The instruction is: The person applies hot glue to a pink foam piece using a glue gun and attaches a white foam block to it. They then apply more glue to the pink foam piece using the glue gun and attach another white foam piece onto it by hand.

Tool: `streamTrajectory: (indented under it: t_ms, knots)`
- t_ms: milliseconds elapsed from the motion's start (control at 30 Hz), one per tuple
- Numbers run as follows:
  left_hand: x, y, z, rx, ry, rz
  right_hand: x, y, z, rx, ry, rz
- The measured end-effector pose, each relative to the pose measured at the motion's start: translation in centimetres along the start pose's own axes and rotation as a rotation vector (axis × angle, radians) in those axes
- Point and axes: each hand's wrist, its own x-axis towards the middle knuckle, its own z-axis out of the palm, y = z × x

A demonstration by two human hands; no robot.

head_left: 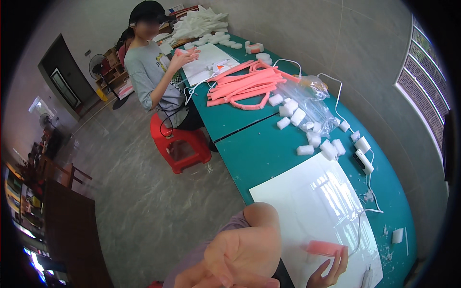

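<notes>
Right hand (329,271) pinched a short pink foam piece (325,248) in its fingertips, held just above the white sheet (307,192) on the green worktop (259,153). Left hand (240,257) was raised close to the camera, blurred, fingers loosely curled, apparently holding nothing. Pink foam strips (245,84) and white foam blocks (307,132) lay farther along, beside a seated person (151,72).

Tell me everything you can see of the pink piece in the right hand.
The pink piece is a short, flat-looking bar of what looks like foam, the same pink as the long strips piled farther up the table. It lies roughly level, slightly blurred, over the near end of the white board. The right hand holds it from below, fingertips at its right end and underside. Nothing else touches it. The left hand is apart from it, nearer the camera.
</notes>
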Motion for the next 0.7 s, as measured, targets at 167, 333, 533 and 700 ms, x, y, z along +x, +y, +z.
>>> streamTrajectory:
  t_ms: [167,333,533,700]
  knots:
    - [1.1,1.8,-1.4,-0.136,-0.166,-0.160,0.2,-0.3,-0.2,0.001,-0.015,0.016]
    - [1.4,2.2,-1.9,-0.183,-0.219,-0.218,-0.2,0.0,0.0,0.015,0.006,-0.002]
    - [1.0,1.8,-1.6,-0.171,-0.194,-0.118,0.0,-0.1,0.0,0.006,0.019,-0.003]
    - [-0.4,0.5,-0.7,-0.251,0.039,0.149,0.3,-0.6,-0.3,-0.004,-0.003,0.029]
